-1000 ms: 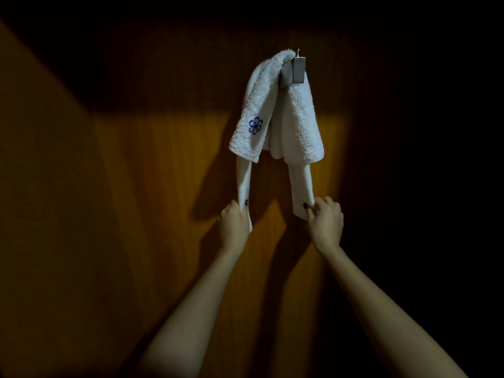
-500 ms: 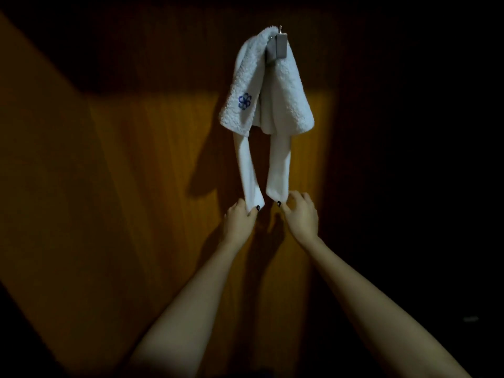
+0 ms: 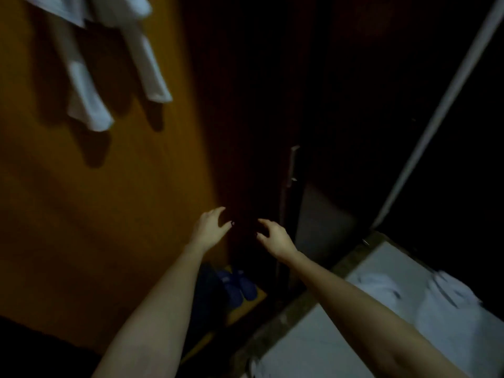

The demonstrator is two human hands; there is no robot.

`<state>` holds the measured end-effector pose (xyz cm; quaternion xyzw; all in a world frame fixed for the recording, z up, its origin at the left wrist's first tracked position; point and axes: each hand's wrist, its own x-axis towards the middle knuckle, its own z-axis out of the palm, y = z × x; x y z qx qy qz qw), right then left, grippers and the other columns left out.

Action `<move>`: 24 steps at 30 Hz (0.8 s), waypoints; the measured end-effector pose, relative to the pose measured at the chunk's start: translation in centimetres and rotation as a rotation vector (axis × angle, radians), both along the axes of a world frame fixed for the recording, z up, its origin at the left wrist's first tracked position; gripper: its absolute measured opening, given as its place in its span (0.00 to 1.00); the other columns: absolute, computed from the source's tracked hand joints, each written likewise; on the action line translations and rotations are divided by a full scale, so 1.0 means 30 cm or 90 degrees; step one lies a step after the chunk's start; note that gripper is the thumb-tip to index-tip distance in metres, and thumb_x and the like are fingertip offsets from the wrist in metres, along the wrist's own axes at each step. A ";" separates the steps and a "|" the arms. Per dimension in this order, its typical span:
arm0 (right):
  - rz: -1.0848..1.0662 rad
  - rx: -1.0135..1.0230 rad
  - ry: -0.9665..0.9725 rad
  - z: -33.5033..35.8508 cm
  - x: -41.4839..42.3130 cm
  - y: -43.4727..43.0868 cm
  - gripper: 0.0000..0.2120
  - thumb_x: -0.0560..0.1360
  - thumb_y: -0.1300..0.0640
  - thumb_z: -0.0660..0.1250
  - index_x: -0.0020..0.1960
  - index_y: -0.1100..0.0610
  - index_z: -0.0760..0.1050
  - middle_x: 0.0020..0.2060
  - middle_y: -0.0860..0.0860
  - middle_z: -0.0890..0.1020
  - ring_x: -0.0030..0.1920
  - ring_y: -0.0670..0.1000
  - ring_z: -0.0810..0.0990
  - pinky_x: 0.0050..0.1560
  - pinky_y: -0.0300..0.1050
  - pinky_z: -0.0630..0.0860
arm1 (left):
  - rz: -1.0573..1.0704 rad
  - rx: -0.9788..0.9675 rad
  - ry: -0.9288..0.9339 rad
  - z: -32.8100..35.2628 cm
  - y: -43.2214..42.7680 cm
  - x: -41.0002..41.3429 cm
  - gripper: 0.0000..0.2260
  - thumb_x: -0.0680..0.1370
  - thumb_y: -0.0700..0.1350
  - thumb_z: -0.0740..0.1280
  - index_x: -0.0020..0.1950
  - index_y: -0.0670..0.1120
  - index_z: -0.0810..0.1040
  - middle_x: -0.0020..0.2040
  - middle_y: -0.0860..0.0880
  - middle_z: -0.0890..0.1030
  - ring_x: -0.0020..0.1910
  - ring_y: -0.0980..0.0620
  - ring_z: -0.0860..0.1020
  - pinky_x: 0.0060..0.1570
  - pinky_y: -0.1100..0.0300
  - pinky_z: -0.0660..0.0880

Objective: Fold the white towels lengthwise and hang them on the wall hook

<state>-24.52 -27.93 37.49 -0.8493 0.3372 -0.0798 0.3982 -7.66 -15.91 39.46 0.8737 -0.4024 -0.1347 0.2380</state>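
Observation:
White towels (image 3: 87, 96) hang against the orange wooden wall at the upper left, their two long ends dangling free; the hook is out of frame. My left hand (image 3: 210, 227) and my right hand (image 3: 275, 237) float in mid-air at the centre, well below and right of the towels, fingers loosely spread and holding nothing. More white towels (image 3: 447, 304) lie crumpled on a white surface at the lower right. The view is dim and motion-blurred.
The orange wall panel (image 3: 81, 214) fills the left. A dark door with a vertical handle (image 3: 290, 170) stands behind my hands. Blue slippers (image 3: 240, 287) sit on the floor below. The white surface has a brown edge (image 3: 286, 317).
Both hands have let go of the towel ends and dropped down and away. My view has swung right and down, bringing the door, slippers and white surface into sight.

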 end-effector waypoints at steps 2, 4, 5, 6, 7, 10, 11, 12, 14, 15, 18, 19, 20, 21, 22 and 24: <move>-0.037 -0.001 0.094 -0.100 -0.208 -0.032 0.28 0.79 0.52 0.64 0.76 0.55 0.61 0.71 0.56 0.69 0.69 0.56 0.71 0.68 0.50 0.69 | -0.088 0.035 0.006 -0.081 -0.061 -0.167 0.26 0.79 0.56 0.62 0.75 0.49 0.63 0.73 0.48 0.67 0.72 0.48 0.63 0.67 0.51 0.64; -0.078 -0.003 0.177 -0.173 -0.386 -0.055 0.30 0.79 0.52 0.64 0.77 0.55 0.58 0.72 0.58 0.67 0.69 0.59 0.70 0.68 0.52 0.69 | -0.166 0.052 0.009 -0.140 -0.124 -0.321 0.25 0.79 0.55 0.62 0.75 0.49 0.63 0.73 0.48 0.67 0.72 0.48 0.63 0.68 0.52 0.64; -0.103 -0.002 0.211 -0.201 -0.470 -0.066 0.30 0.79 0.52 0.64 0.78 0.55 0.57 0.73 0.58 0.66 0.69 0.60 0.70 0.67 0.53 0.70 | -0.203 0.059 0.013 -0.166 -0.162 -0.394 0.25 0.79 0.55 0.62 0.75 0.49 0.63 0.73 0.48 0.67 0.72 0.49 0.63 0.68 0.53 0.64; -0.130 -0.001 0.236 -0.224 -0.549 -0.079 0.31 0.79 0.52 0.64 0.78 0.55 0.56 0.73 0.59 0.66 0.69 0.61 0.70 0.67 0.54 0.70 | -0.238 0.068 0.014 -0.191 -0.202 -0.462 0.25 0.79 0.54 0.63 0.75 0.49 0.64 0.73 0.48 0.67 0.72 0.49 0.63 0.68 0.53 0.63; -0.157 -0.001 0.255 -0.244 -0.621 -0.093 0.31 0.79 0.52 0.64 0.78 0.55 0.56 0.73 0.59 0.66 0.68 0.62 0.70 0.66 0.54 0.70 | -0.274 0.082 0.013 -0.213 -0.242 -0.523 0.25 0.79 0.53 0.63 0.75 0.49 0.64 0.73 0.48 0.67 0.72 0.49 0.63 0.68 0.54 0.63; -0.231 0.002 0.287 -0.289 -0.806 -0.147 0.31 0.79 0.50 0.64 0.77 0.56 0.57 0.72 0.60 0.67 0.67 0.63 0.71 0.64 0.55 0.71 | -0.378 0.115 0.009 -0.267 -0.367 -0.678 0.26 0.79 0.53 0.64 0.75 0.49 0.64 0.73 0.48 0.67 0.72 0.49 0.63 0.67 0.55 0.63; -0.255 0.005 0.299 -0.304 -0.860 -0.171 0.30 0.79 0.50 0.64 0.77 0.56 0.57 0.71 0.60 0.67 0.67 0.63 0.71 0.64 0.55 0.71 | -0.407 0.124 0.010 -0.282 -0.411 -0.721 0.26 0.79 0.52 0.64 0.75 0.49 0.63 0.73 0.48 0.67 0.72 0.49 0.62 0.67 0.56 0.62; -0.277 0.010 0.312 -0.319 -0.911 -0.197 0.30 0.79 0.50 0.64 0.77 0.55 0.57 0.71 0.60 0.68 0.67 0.64 0.70 0.64 0.55 0.70 | -0.433 0.134 0.010 -0.298 -0.458 -0.760 0.26 0.78 0.52 0.64 0.75 0.49 0.63 0.73 0.48 0.67 0.72 0.49 0.62 0.67 0.56 0.62; -0.315 0.029 0.334 -0.352 -1.005 -0.257 0.31 0.79 0.50 0.64 0.77 0.55 0.57 0.72 0.59 0.67 0.68 0.63 0.70 0.65 0.55 0.70 | -0.481 0.161 0.009 -0.331 -0.556 -0.831 0.27 0.79 0.52 0.64 0.76 0.49 0.62 0.74 0.48 0.65 0.73 0.48 0.61 0.68 0.55 0.61; -0.332 0.040 0.340 -0.369 -1.048 -0.292 0.31 0.79 0.49 0.64 0.78 0.55 0.56 0.72 0.59 0.66 0.68 0.63 0.69 0.65 0.55 0.70 | -0.504 0.173 0.008 -0.346 -0.609 -0.865 0.27 0.79 0.51 0.64 0.76 0.49 0.61 0.74 0.48 0.65 0.73 0.48 0.61 0.68 0.55 0.61; -0.395 0.075 0.348 -0.416 -1.169 -0.417 0.31 0.79 0.49 0.64 0.77 0.55 0.56 0.72 0.58 0.66 0.68 0.63 0.69 0.63 0.56 0.71 | -0.559 0.199 0.003 -0.385 -0.795 -0.972 0.27 0.78 0.51 0.64 0.76 0.47 0.61 0.74 0.46 0.64 0.72 0.46 0.61 0.68 0.53 0.63; -0.413 0.086 0.348 -0.430 -1.209 -0.466 0.31 0.79 0.49 0.64 0.77 0.55 0.56 0.72 0.58 0.66 0.67 0.62 0.69 0.63 0.56 0.71 | -0.576 0.201 -0.001 -0.397 -0.869 -1.012 0.27 0.78 0.50 0.65 0.76 0.47 0.61 0.74 0.46 0.64 0.72 0.46 0.62 0.68 0.53 0.63; -0.430 0.098 0.348 -0.447 -1.250 -0.518 0.31 0.79 0.50 0.64 0.77 0.55 0.56 0.72 0.58 0.66 0.68 0.62 0.69 0.63 0.56 0.70 | -0.591 0.202 -0.004 -0.412 -0.948 -1.055 0.28 0.78 0.50 0.65 0.76 0.47 0.61 0.74 0.46 0.65 0.72 0.46 0.62 0.68 0.52 0.63; -0.447 0.110 0.348 -0.466 -1.293 -0.575 0.31 0.79 0.50 0.64 0.77 0.55 0.56 0.72 0.58 0.66 0.68 0.62 0.69 0.63 0.56 0.70 | -0.607 0.201 -0.007 -0.429 -1.031 -1.101 0.28 0.78 0.50 0.65 0.76 0.47 0.61 0.74 0.46 0.65 0.72 0.46 0.62 0.68 0.53 0.63; -0.463 0.123 0.348 -0.487 -1.338 -0.636 0.31 0.79 0.51 0.64 0.78 0.55 0.56 0.72 0.58 0.65 0.68 0.62 0.68 0.64 0.56 0.69 | -0.624 0.202 -0.012 -0.450 -1.117 -1.149 0.28 0.78 0.50 0.65 0.76 0.47 0.61 0.74 0.46 0.64 0.72 0.46 0.62 0.69 0.53 0.63; -0.493 0.151 0.351 -0.530 -1.429 -0.754 0.31 0.79 0.52 0.63 0.78 0.55 0.55 0.73 0.58 0.65 0.69 0.62 0.67 0.66 0.56 0.68 | -0.655 0.211 -0.014 -0.494 -1.278 -1.247 0.28 0.78 0.51 0.65 0.76 0.47 0.61 0.74 0.46 0.64 0.72 0.46 0.62 0.69 0.53 0.62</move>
